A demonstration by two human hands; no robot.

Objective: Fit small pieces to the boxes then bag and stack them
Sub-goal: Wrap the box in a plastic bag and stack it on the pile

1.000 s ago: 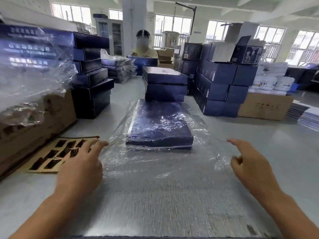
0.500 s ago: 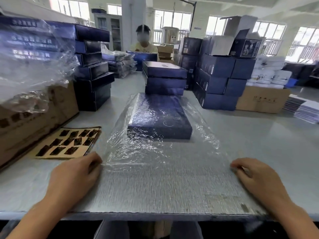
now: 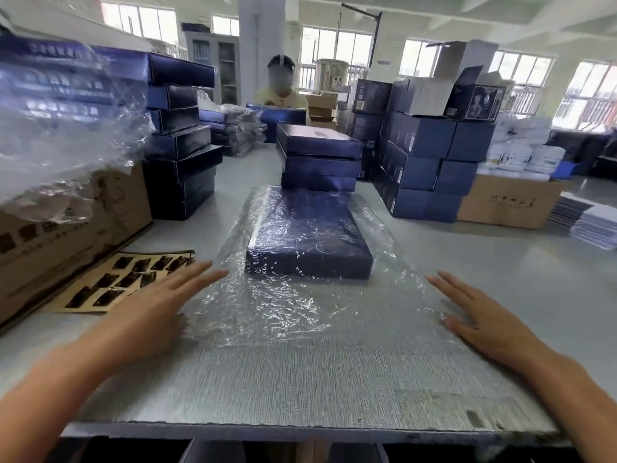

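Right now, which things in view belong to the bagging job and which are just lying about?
Job: blue box inside the clear bag; left hand and right hand, fingers straight, at the bag's near sides; sheet of small dark pieces; stack of blue boxes behind.
Lying about: brown carton at left; crumpled plastic on it; big blue cartons and tan carton at right.

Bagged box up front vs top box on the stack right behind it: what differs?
1. The bagged box lies inside a crinkled clear plastic bag; the top box shows no wrap.
2. The bagged box rests alone, flat on the table; the top box sits on two other boxes.
3. The bagged box is nearer the camera; the top box is behind it and higher.
Shared: both are dark blue, flat, rectangular and closed.
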